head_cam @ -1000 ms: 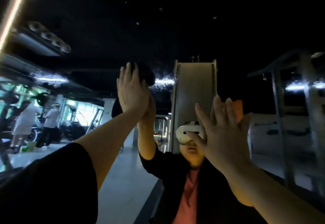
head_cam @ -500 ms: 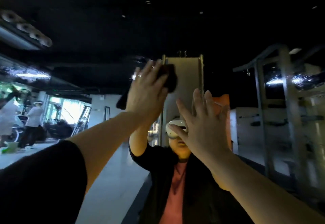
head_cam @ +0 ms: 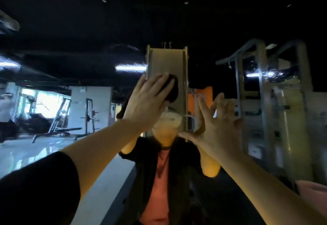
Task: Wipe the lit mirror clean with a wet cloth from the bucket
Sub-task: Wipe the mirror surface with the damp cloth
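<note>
The mirror (head_cam: 265, 21) fills the whole view and reflects a dark gym. My left hand (head_cam: 146, 101) is flat against the glass, pressing a dark cloth (head_cam: 172, 90) whose edge shows past the fingertips. My right hand (head_cam: 215, 124) rests on the glass to the right with fingers spread and nothing in it. My own reflection, in a black jacket and pink shirt, stands directly behind both hands. Wet streaks glint on the glass at the upper right (head_cam: 270, 74). The bucket is out of view.
In the reflection, a tan upright machine (head_cam: 167, 62) stands behind me and grey metal racks (head_cam: 261, 101) stand at the right. A weight bench (head_cam: 58, 131) and another person (head_cam: 6, 115) appear far left on the shiny floor.
My left hand has swept the cloth rightward and down across the glass, from upper left to in front of my reflected head. My right hand stayed flat, shifting slightly right.
</note>
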Motion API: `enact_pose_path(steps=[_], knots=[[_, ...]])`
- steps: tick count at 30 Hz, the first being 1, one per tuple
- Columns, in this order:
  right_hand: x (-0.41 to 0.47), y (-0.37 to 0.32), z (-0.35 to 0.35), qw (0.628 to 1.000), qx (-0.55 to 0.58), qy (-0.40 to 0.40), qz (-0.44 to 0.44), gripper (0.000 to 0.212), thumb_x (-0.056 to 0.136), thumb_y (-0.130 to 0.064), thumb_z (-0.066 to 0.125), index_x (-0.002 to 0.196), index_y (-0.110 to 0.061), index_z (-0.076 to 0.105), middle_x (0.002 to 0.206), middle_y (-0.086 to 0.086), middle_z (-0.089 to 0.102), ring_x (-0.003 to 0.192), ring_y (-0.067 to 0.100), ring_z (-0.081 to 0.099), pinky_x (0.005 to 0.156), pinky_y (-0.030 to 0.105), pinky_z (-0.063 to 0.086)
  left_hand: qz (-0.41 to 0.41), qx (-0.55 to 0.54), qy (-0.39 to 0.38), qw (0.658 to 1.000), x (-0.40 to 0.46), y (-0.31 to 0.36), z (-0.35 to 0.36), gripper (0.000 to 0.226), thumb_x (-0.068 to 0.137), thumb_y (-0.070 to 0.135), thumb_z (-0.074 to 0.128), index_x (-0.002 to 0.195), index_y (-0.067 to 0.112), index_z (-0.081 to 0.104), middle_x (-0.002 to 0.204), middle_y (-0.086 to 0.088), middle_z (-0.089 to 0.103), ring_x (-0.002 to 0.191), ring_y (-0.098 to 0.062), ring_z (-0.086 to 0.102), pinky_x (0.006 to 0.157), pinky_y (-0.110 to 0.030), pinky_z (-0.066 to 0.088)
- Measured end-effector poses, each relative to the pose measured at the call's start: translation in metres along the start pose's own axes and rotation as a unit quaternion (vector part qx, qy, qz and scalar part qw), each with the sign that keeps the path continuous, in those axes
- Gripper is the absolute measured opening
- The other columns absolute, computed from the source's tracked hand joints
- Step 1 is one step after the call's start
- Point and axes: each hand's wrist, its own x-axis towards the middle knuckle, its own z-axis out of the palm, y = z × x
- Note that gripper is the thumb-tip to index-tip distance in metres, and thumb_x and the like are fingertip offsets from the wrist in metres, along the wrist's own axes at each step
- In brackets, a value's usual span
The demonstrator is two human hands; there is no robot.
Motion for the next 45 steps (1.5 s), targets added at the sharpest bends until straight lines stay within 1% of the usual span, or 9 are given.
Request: enact_pose_path(steps=[3, 8, 13, 19, 25, 31, 37, 42, 45], knots=[[-0.009, 0.015, 0.004, 1.0, 0.003, 0.009, -0.028, 0.12, 0.062, -0.095, 0.03, 0.158, -0.029, 0.002, 0.164, 0.02, -0.007, 0.149, 0.044, -0.001, 0.109, 0.073, 0.023, -0.017, 0.007, -0.013, 1.0, -0.027, -0.023, -0.003, 0.064, 0.097, 0.03, 0.048, 0.154, 0.016, 0.023, 0.16, -0.008, 0.024, 0.147, -0.026, 0.017, 0.12, -0.055, 0.013], [-0.022, 0.035, 0.012, 0.998, -0.01, 0.025, -0.063, 0.117, 0.069, -0.09, 0.035, 0.156, -0.014, 0.019, 0.162, 0.023, 0.013, 0.148, 0.042, 0.017, 0.109, 0.066, 0.033, -0.278, -0.034, 0.02, 0.96, -0.007, -0.048, -0.018, 0.058, 0.103, 0.029, 0.034, 0.156, 0.016, 0.014, 0.164, -0.008, 0.009, 0.15, -0.029, 0.007, 0.122, -0.05, 0.002], [-0.024, 0.03, 0.008, 0.998, -0.016, 0.03, -0.058, 0.118, 0.068, -0.091, 0.033, 0.157, -0.014, 0.019, 0.163, 0.022, 0.011, 0.149, 0.041, 0.015, 0.11, 0.063, 0.034, 0.015, -0.011, -0.057, 0.998, -0.063, 0.04, 0.008, 0.077, 0.092, 0.026, 0.061, 0.155, 0.016, 0.019, 0.162, -0.006, 0.016, 0.149, -0.027, 0.014, 0.121, -0.051, 0.015], [-0.025, 0.029, 0.009, 0.998, -0.019, 0.037, -0.056, 0.118, 0.068, -0.088, 0.036, 0.157, -0.013, 0.021, 0.162, 0.022, 0.014, 0.148, 0.041, 0.017, 0.109, 0.065, 0.035, -0.278, -0.055, -0.024, 0.959, -0.105, -0.017, -0.003, 0.066, 0.096, 0.041, 0.016, 0.157, 0.016, 0.007, 0.164, -0.007, 0.003, 0.151, -0.027, -0.001, 0.122, -0.05, 0.003], [-0.026, 0.036, 0.009, 0.996, -0.006, 0.052, -0.067, 0.114, 0.069, -0.09, 0.031, 0.158, -0.019, 0.018, 0.165, 0.015, 0.008, 0.151, 0.035, 0.011, 0.115, 0.057, 0.023, 0.045, -0.012, -0.051, 0.998, -0.104, 0.065, 0.023, 0.061, 0.101, 0.029, 0.042, 0.154, 0.015, 0.016, 0.162, -0.008, 0.014, 0.151, -0.025, 0.011, 0.122, -0.045, 0.01], [-0.031, 0.049, 0.016, 0.992, -0.023, 0.097, -0.076, 0.114, 0.07, -0.091, 0.037, 0.152, -0.013, 0.035, 0.16, 0.017, 0.026, 0.147, 0.034, 0.026, 0.112, 0.047, 0.028, -0.295, -0.066, 0.036, 0.953, -0.051, 0.028, 0.004, 0.061, 0.102, 0.037, 0.02, 0.156, 0.011, 0.007, 0.164, -0.008, 0.001, 0.15, -0.022, -0.008, 0.122, -0.043, -0.003], [-0.029, 0.057, 0.022, 0.989, 0.014, 0.109, -0.099, 0.12, 0.07, -0.092, 0.031, 0.152, -0.004, 0.033, 0.16, 0.017, 0.025, 0.148, 0.031, 0.025, 0.115, 0.048, 0.029, -0.004, -0.04, -0.028, 0.999, -0.074, 0.125, 0.029, 0.062, 0.098, 0.033, 0.037, 0.155, 0.014, 0.018, 0.163, -0.006, 0.013, 0.15, -0.025, 0.009, 0.121, -0.05, 0.02], [-0.027, 0.071, 0.025, 0.987, 0.023, 0.096, -0.123, 0.12, 0.071, -0.087, 0.048, 0.155, -0.007, 0.021, 0.164, 0.012, 0.014, 0.151, 0.027, 0.015, 0.116, 0.048, 0.029, -0.301, -0.067, 0.034, 0.95, -0.022, 0.093, 0.023, 0.068, 0.102, 0.028, 0.039, 0.155, 0.016, -0.001, 0.164, -0.005, -0.003, 0.151, -0.023, -0.007, 0.123, -0.045, -0.002], [-0.027, 0.07, 0.026, 0.986, 0.029, 0.104, -0.129, 0.119, 0.07, -0.085, 0.05, 0.154, -0.005, 0.026, 0.162, 0.014, 0.02, 0.15, 0.029, 0.02, 0.116, 0.046, 0.027, -0.172, -0.031, 0.005, 0.985, -0.005, 0.127, 0.027, 0.066, 0.102, 0.032, 0.041, 0.155, 0.017, 0.005, 0.165, -0.007, 0.003, 0.151, -0.026, -0.001, 0.123, -0.049, 0.004]])
